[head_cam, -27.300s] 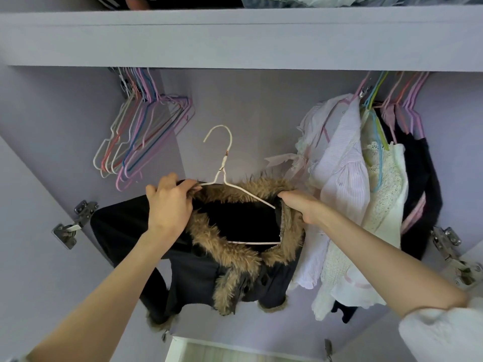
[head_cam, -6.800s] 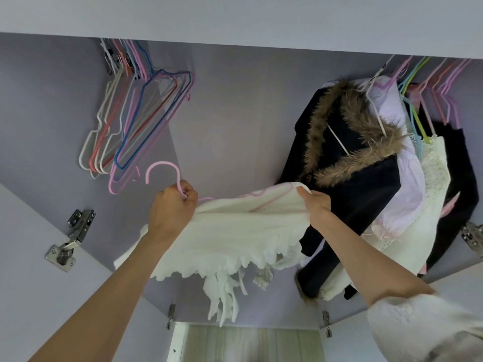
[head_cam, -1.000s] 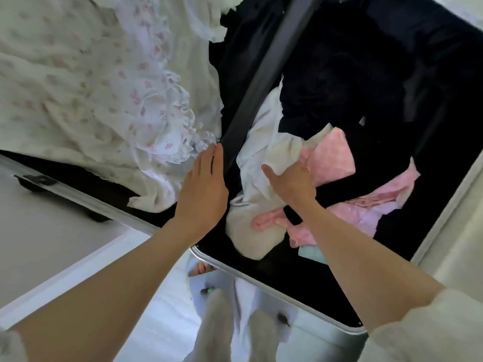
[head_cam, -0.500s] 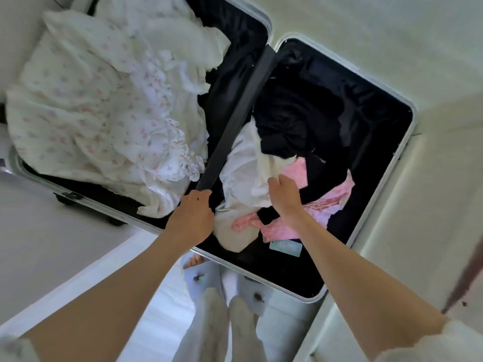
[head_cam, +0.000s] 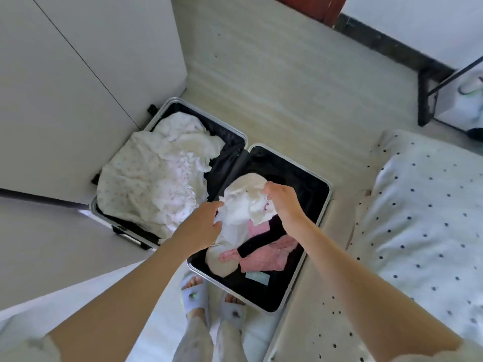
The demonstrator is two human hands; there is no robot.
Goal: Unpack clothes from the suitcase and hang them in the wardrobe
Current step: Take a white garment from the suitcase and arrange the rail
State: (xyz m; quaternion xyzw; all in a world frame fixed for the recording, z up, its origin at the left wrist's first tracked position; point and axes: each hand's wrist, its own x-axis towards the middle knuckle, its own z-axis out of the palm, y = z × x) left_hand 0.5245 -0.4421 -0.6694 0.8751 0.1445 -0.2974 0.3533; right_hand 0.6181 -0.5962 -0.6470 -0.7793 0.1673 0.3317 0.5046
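Looking straight down at an open suitcase (head_cam: pixel 324 202) lying flat on pale plank flooring (head_cam: pixel 282 82), beside white wardrobe doors (head_cam: pixel 78 82) on the left. In the left half, a heap of white floral-print clothing (head_cam: pixel 151 178). In the right half, dark fabric, a pink garment (head_cam: pixel 264 254) and a small pale card (head_cam: pixel 257 277) near the close rim. Above that half, a cream-white garment (head_cam: pixel 244 205) gripped on its left by the left hand (head_cam: pixel 202 226) and pinched at its top right by the right hand (head_cam: pixel 283 205), its lower end touching the pile. Slippered feet (head_cam: pixel 206 299) at the near edge. On the right, polka-dot bedding (head_cam: pixel 423 220).
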